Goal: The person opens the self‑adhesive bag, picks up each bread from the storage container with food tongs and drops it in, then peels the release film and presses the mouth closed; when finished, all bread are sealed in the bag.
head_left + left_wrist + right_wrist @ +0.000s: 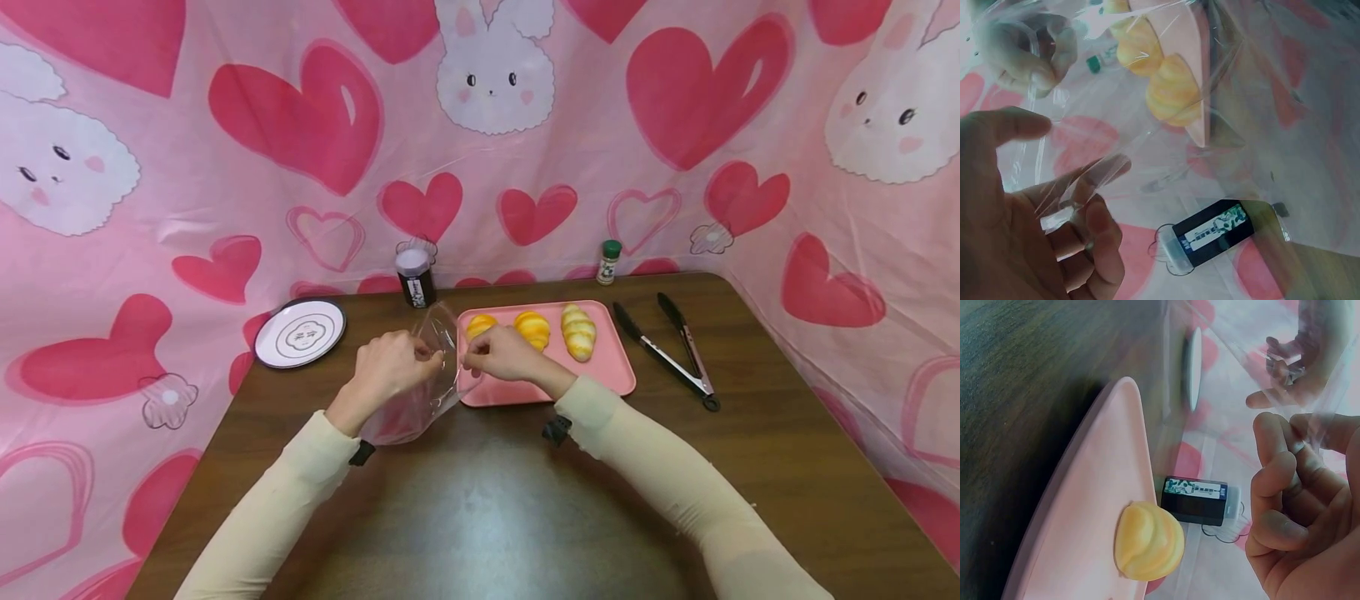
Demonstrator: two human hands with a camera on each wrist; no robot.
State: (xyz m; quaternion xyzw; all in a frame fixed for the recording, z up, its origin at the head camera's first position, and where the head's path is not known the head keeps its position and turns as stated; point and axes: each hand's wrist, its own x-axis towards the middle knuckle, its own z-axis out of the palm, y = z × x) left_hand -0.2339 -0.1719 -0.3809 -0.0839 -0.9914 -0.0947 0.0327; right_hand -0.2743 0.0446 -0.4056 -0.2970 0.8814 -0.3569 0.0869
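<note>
A clear plastic bag (442,396) hangs upright between my two hands above the table, left of the pink tray. My left hand (393,367) grips the bag's edge on the left; in the left wrist view the thumb stands apart and film drapes over the curled fingers (1104,225). From the right, my right hand (502,354) pinches the opposite edge between thumb and fingertips, partly over the tray's left side. Three bread rolls lie on the pink tray (510,390): a yellow roll (480,325) half behind my hand, another yellow roll (532,329), and a paler long roll (578,332).
Tongs with black tips (686,367) lie spread right of the tray. At the table's back edge stand a dark jar with a pale lid (417,283) and a green-capped shaker (609,262). A white plate (300,333) sits at the back left corner. Heart-printed cloth surrounds the table (480,508).
</note>
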